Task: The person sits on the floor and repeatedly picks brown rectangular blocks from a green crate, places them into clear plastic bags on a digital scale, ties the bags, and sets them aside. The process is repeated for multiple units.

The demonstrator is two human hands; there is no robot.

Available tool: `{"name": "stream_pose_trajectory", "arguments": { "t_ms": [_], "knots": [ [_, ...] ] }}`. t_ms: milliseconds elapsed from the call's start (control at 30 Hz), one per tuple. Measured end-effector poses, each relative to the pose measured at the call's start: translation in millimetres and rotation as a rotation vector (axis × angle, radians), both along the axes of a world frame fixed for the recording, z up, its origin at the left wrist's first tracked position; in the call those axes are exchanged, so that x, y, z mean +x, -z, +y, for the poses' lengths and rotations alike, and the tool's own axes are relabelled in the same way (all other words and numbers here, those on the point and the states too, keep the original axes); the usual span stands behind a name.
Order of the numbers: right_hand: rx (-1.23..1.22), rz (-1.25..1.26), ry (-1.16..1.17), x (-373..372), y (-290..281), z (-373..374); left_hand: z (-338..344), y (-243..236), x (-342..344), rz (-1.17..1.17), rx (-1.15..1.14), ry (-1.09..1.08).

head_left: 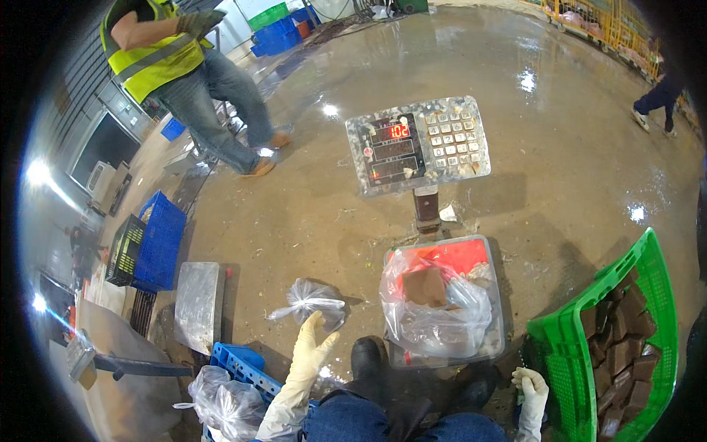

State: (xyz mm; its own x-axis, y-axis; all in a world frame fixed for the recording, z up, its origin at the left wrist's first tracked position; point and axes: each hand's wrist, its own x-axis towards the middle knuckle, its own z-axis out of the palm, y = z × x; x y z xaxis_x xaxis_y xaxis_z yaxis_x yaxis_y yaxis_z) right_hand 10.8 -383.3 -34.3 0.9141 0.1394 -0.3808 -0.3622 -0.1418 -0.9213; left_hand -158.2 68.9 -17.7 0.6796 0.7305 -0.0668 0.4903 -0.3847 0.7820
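Observation:
A white-gloved left hand of mine (309, 353) reaches forward with thumb and fingers apart, just short of a knotted clear plastic bag (313, 300) on the wet floor. I cannot make out what the bag holds. My right hand (532, 384), gloved too, is beside the green crate (563, 346), its fingers curled in and nothing visible in them. Dark brown blocks (622, 357) fill the crate. Ahead of my boots, an open clear plastic bag (401, 317) with a brown block (425, 287) inside lies on the scale's platform (497, 324).
The scale's lit display panel (418, 145) rises on a post behind the platform. At lower left, filled plastic bags (228, 401) sit at a blue crate (254, 379); a metal box (199, 306) stands beyond. A person in a yellow vest (158, 62) stands far left, near blue crates (160, 239).

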Motion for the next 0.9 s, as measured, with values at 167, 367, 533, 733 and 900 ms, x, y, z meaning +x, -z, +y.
{"name": "stream_pose_trajectory", "arguments": {
  "t_ms": [167, 367, 533, 733, 900],
  "knots": [
    [-0.010, -0.067, -0.086, 18, -7, 11, -1, -26, 22, 0.041, -0.055, -0.028],
    [-0.440, -0.066, -0.490, 113, -40, 137, -1, -68, 154, 0.448, 0.173, 0.263],
    [-0.688, -0.523, -0.485, 165, 13, 178, 22, -1, 229, 0.255, 0.181, 0.316],
    [0.421, -0.029, -0.203, 116, -98, 120, -3, -98, 112, -0.423, -0.882, 0.426],
    [0.471, 0.002, -0.154, 79, -168, 144, -44, -123, 90, -0.333, -0.964, 0.385]
  ]
}}
